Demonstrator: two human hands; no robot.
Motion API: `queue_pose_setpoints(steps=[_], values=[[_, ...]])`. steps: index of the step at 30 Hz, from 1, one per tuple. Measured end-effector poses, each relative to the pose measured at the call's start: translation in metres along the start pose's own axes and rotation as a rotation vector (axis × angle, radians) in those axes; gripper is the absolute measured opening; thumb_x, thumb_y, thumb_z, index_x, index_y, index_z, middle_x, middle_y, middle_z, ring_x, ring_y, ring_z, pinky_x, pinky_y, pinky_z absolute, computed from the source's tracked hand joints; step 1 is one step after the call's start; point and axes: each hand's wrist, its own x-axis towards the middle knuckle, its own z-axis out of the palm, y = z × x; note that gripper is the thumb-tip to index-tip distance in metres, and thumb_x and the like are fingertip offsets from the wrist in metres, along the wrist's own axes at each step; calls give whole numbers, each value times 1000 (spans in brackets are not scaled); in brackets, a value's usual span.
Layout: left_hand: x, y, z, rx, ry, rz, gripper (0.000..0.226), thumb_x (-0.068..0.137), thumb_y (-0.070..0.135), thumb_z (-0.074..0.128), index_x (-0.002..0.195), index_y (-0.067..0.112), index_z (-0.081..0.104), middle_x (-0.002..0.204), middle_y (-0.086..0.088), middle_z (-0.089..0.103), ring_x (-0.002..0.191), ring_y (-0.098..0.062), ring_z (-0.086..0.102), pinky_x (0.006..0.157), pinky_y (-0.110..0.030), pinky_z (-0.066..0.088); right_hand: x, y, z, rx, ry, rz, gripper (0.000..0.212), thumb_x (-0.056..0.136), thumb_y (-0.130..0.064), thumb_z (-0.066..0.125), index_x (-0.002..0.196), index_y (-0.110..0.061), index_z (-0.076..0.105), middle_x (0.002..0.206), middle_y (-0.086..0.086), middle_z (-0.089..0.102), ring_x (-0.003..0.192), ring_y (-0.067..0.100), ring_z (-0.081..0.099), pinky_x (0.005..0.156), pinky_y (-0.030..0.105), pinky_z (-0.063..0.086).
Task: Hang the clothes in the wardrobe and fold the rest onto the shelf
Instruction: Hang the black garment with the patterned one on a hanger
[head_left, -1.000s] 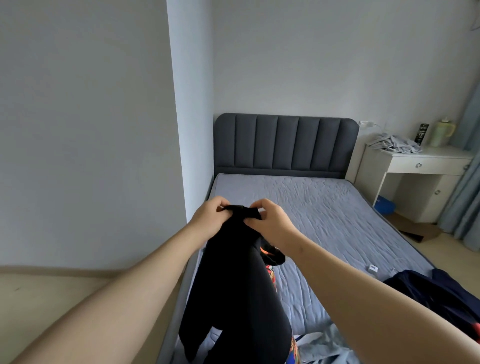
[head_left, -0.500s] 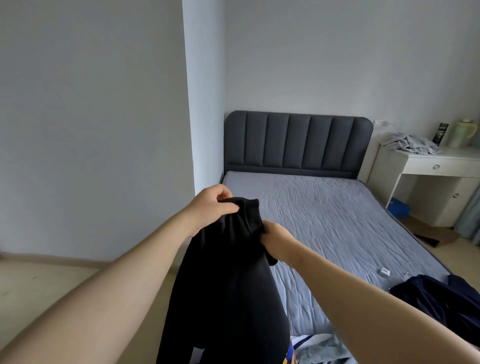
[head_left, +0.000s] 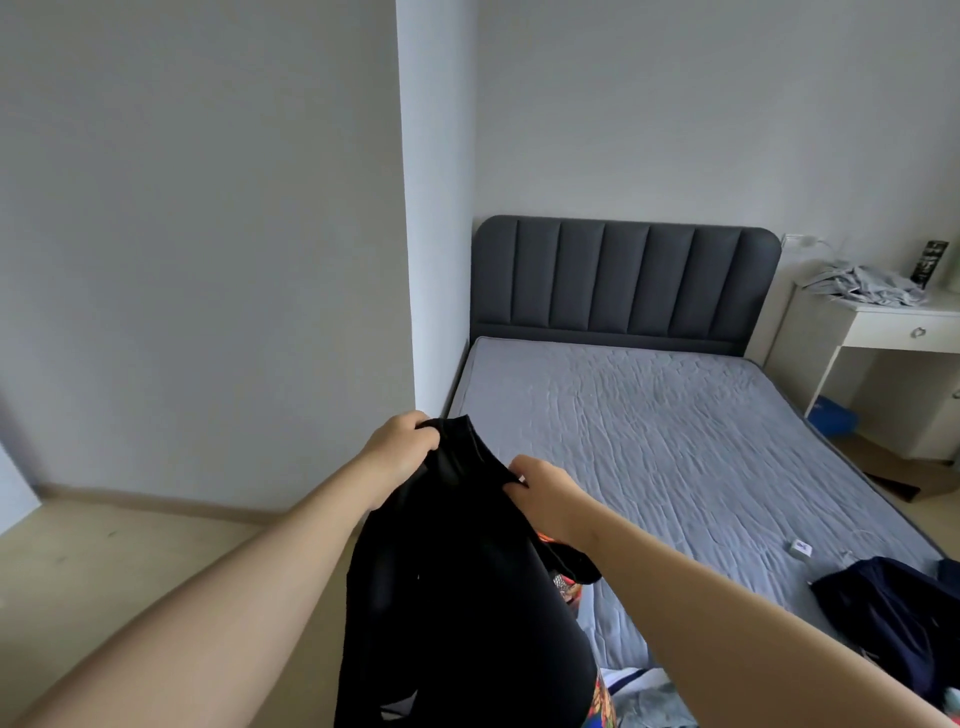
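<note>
Black garment (head_left: 457, 597) is held up in front of the chest, over the near-left corner of the bed (head_left: 649, 441); both hands are on its top edge. Left hand (head_left: 402, 449) pinches the higher, farther end, fingers (head_left: 423, 427) curled over the hem; right hand (head_left: 545, 501) grips the nearer, lower end, fingers (head_left: 519, 470) tucked into the fabric; so both are closed on cloth, neither slack. Held edge runs diagonally btwn them, up-left to down-right; short span, hands near each other. Rest of the garment hangs straight down from that line; long axis vertical, bottom out of frame; equally near both hands. What kind of garment, can't tell.

Prob. at the stage of finding which edge is which before hanging or folding. Next move likely needs the hands spread apart along the edge to open it out.

Room: wall corner (head_left: 436, 260) is close ahead-left, so there's more space to the right over the mattress; bare floor (head_left: 104, 571) to the left. Wardrobe & shelf not in view.

Patterned cloth (head_left: 566, 587) shows just behind the black one, under the right wrist; touching or caught, can't tell. Navy garment (head_left: 893, 613) lies on the bed's near-right, well apart. White desk (head_left: 883, 327) w/ crumpled grey cloth (head_left: 862, 283) stands far right.
</note>
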Motion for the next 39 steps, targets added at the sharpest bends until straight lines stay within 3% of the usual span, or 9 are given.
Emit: queue_pose_setpoints(steps=[6,11,15,19,25,28,32,36,39], values=[[-12,-13,1,97,-157,65,28,72,44,67,86,24,52,81,4,60,73,-13,59,60,-24,42,7,-2,20,27,36,59,9,96,-17,34,90,-16,40,75,-5,43,62,6,39,49,21,26],[-13,-34,-8,199,232,77,25,94,36,47,87,14,57,82,-1,60,81,-22,56,69,-30,43,9,-7,27,167,-2,17,24,91,-41,53,88,-17,55,80,-4,56,68,8,51,55,20,36],[-15,-43,-12,27,277,-22,34,95,35,44,74,10,48,68,0,48,65,-18,46,55,-29,32,10,-11,34,189,-229,2,32,88,-44,57,97,-14,64,81,-3,62,70,11,59,65,22,45],[-15,-47,-19,-122,377,-136,43,89,38,55,59,15,35,58,1,36,55,-17,35,53,-29,25,11,-9,42,-9,-364,17,12,86,-34,58,85,-22,58,85,-2,60,79,15,61,76,25,46],[-24,-44,-37,-219,94,-172,24,68,28,81,80,12,66,75,2,67,67,-12,63,56,-19,45,23,-6,56,-401,-321,127,30,87,-8,46,117,-7,52,107,10,57,100,26,56,90,35,44],[-31,-46,-45,105,-149,-219,28,67,32,81,73,13,62,72,1,63,67,-14,59,56,-21,43,28,5,62,-467,-302,198,33,93,-12,40,124,-3,48,126,14,54,111,29,54,91,35,45],[-41,-63,-47,537,-94,-265,32,73,41,74,76,14,56,83,-1,59,75,-16,55,60,-26,39,34,7,67,-320,-176,228,28,93,-13,37,113,-5,55,115,12,59,97,28,57,75,32,42],[-56,-82,-43,477,82,-368,13,71,27,67,76,20,58,79,2,61,74,-16,58,60,-24,40,35,-3,73,53,-69,260,23,91,-18,39,101,-9,57,92,9,55,79,25,53,68,29,42],[-72,-96,-42,162,366,-484,11,72,28,62,78,19,59,79,2,62,75,-17,58,63,-25,43,33,-22,82,320,-33,232,21,89,-19,43,99,-11,60,89,7,58,76,23,57,65,27,43]])
